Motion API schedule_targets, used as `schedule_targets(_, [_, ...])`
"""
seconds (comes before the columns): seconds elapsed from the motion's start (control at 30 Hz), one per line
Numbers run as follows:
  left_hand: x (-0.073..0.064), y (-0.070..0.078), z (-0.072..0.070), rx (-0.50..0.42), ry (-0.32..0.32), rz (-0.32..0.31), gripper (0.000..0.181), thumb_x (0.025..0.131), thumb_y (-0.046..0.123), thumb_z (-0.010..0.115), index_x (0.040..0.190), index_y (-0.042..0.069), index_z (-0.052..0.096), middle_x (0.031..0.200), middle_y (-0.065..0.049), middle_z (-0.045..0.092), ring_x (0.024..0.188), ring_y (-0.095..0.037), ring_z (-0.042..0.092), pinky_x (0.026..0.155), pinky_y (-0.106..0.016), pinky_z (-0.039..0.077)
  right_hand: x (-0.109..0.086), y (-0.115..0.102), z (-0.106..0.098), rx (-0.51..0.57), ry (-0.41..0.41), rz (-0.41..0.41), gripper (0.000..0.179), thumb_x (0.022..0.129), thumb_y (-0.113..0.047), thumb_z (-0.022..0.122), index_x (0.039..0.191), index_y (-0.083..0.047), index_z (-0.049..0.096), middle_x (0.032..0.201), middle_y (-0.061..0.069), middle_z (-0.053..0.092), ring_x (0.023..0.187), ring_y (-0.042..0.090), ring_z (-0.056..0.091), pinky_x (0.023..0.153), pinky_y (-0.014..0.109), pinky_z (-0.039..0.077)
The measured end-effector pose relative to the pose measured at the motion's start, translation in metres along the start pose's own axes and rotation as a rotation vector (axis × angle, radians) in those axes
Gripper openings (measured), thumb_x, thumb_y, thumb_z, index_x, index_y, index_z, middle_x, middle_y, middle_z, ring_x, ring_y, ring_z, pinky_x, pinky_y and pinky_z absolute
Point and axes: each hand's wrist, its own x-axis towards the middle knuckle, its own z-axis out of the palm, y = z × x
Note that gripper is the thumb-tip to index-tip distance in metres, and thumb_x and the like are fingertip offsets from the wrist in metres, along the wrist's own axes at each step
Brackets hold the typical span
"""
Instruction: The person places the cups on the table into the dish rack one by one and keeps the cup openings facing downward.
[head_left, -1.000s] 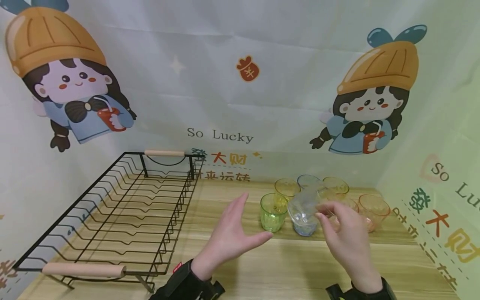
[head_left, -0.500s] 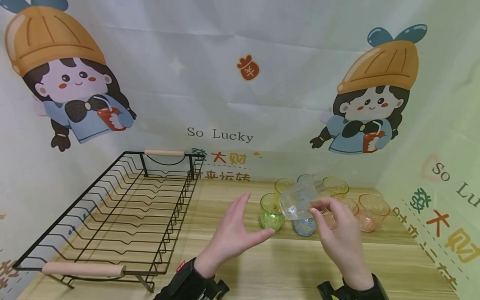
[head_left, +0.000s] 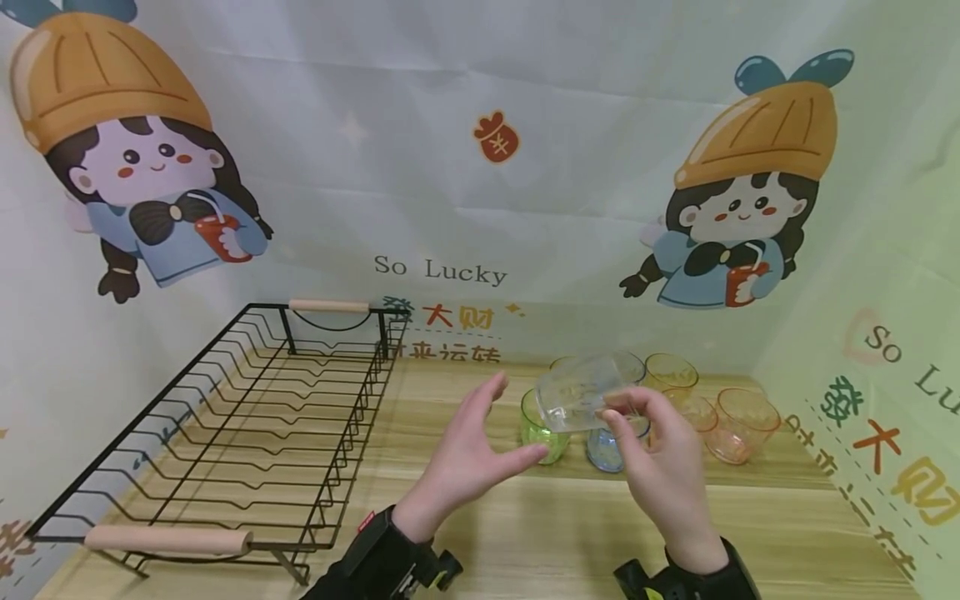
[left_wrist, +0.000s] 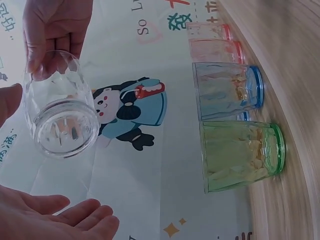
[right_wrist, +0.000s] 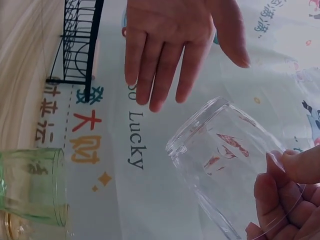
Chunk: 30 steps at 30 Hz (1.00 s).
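A clear drinking glass [head_left: 573,396] is tipped on its side in the air, its base toward the left. My right hand [head_left: 660,475] pinches it near the rim between thumb and fingers, as the right wrist view also shows for the glass [right_wrist: 225,155]. My left hand [head_left: 472,458] is held with spread, straight fingers and thumb, a short gap from the glass base. Behind the raised glass stand a green glass [left_wrist: 240,157] and a blue glass [left_wrist: 225,92], both upright on the table.
A black wire dish rack [head_left: 225,417] with wooden handles stands on the left of the wooden table [head_left: 540,542]. Orange-pink glasses [head_left: 742,425] and a yellow glass [head_left: 671,371] stand at the right. A printed cloth [head_left: 420,167] hangs behind.
My right hand has moved left with the clear glass, which has turned from base-toward-me to lying sideways, base nearer my left hand. The left hand has shifted slightly right.
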Motion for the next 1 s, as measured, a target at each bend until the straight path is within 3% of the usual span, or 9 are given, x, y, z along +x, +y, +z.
schedule_targets(0.17, [0.002, 0.002, 0.002, -0.078, -0.019, -0.003, 0.101, 0.071, 0.041, 0.080, 0.151, 0.014, 0.024, 0.154, -0.010, 0.032, 0.136, -0.032, 0.039, 0.109, -0.050, 0.040, -0.002, 0.002, 0.005, 0.044, -0.012, 0.013, 0.017, 0.084, 0.003, 0.065, 0.100, -0.002, 0.062, 0.090, 0.004, 0.066, 0.088, 0.004, 0.060, 0.084, 0.011, 0.043])
schedule_targets(0.3, [0.003, 0.004, 0.002, -0.135, -0.035, -0.004, 0.100, 0.072, 0.039, 0.080, 0.151, 0.015, 0.023, 0.154, -0.009, 0.031, 0.136, -0.032, 0.039, 0.110, -0.049, 0.040, -0.003, 0.000, 0.009, 0.084, -0.026, 0.012, 0.014, 0.086, 0.002, 0.063, 0.099, -0.002, 0.061, 0.091, 0.004, 0.066, 0.089, 0.003, 0.060, 0.089, 0.010, 0.042])
schedule_targets(0.4, [0.003, 0.004, 0.003, -0.167, -0.040, 0.007, 0.098, 0.074, 0.037, 0.080, 0.151, 0.015, 0.023, 0.154, -0.010, 0.031, 0.137, -0.032, 0.037, 0.110, -0.048, 0.040, -0.004, 0.003, 0.012, 0.121, -0.058, 0.049, 0.012, 0.088, 0.001, 0.062, 0.099, -0.002, 0.059, 0.092, 0.006, 0.065, 0.092, 0.009, 0.060, 0.092, 0.017, 0.044])
schedule_targets(0.47, [0.004, 0.004, 0.003, -0.177, -0.037, 0.015, 0.097, 0.074, 0.035, 0.080, 0.151, 0.015, 0.023, 0.153, -0.010, 0.033, 0.138, -0.031, 0.037, 0.111, -0.047, 0.039, -0.012, 0.044, 0.023, 0.180, -0.066, 0.009, 0.019, 0.088, 0.000, 0.062, 0.106, -0.005, 0.058, 0.099, 0.006, 0.065, 0.098, 0.012, 0.060, 0.097, 0.022, 0.042])
schedule_targets(0.57, [0.006, 0.003, 0.003, -0.197, -0.028, 0.031, 0.096, 0.074, 0.031, 0.081, 0.151, 0.016, 0.024, 0.151, -0.010, 0.035, 0.138, -0.029, 0.038, 0.112, -0.044, 0.039, -0.013, 0.046, 0.024, 0.217, -0.080, 0.012, 0.017, 0.089, 0.000, 0.061, 0.105, -0.003, 0.057, 0.100, 0.007, 0.064, 0.098, 0.014, 0.060, 0.098, 0.024, 0.043])
schedule_targets(0.63, [0.006, 0.003, 0.003, -0.211, -0.023, 0.040, 0.096, 0.074, 0.030, 0.081, 0.150, 0.016, 0.025, 0.150, -0.010, 0.036, 0.137, -0.028, 0.039, 0.112, -0.043, 0.039, -0.014, 0.043, 0.024, 0.236, -0.077, 0.001, 0.016, 0.089, 0.001, 0.060, 0.104, -0.002, 0.056, 0.099, 0.006, 0.064, 0.097, 0.007, 0.060, 0.097, 0.017, 0.042])
schedule_targets(0.7, [0.007, 0.003, 0.003, -0.225, -0.020, 0.049, 0.096, 0.073, 0.029, 0.082, 0.150, 0.017, 0.025, 0.150, -0.009, 0.037, 0.136, -0.027, 0.040, 0.112, -0.042, 0.039, -0.007, 0.004, 0.014, 0.226, -0.081, 0.046, 0.008, 0.089, 0.003, 0.058, 0.097, 0.004, 0.055, 0.092, 0.007, 0.063, 0.091, 0.004, 0.059, 0.090, 0.014, 0.044])
schedule_targets(1.0, [0.006, 0.005, 0.000, -0.309, -0.018, 0.042, 0.094, 0.073, 0.021, 0.082, 0.149, 0.019, 0.027, 0.142, -0.011, 0.045, 0.126, -0.028, 0.050, 0.108, -0.039, 0.044, -0.008, 0.006, 0.022, 0.414, -0.069, 0.002, 0.009, 0.088, 0.011, 0.054, 0.097, 0.009, 0.054, 0.094, -0.008, 0.063, 0.089, 0.002, 0.061, 0.084, 0.013, 0.049])
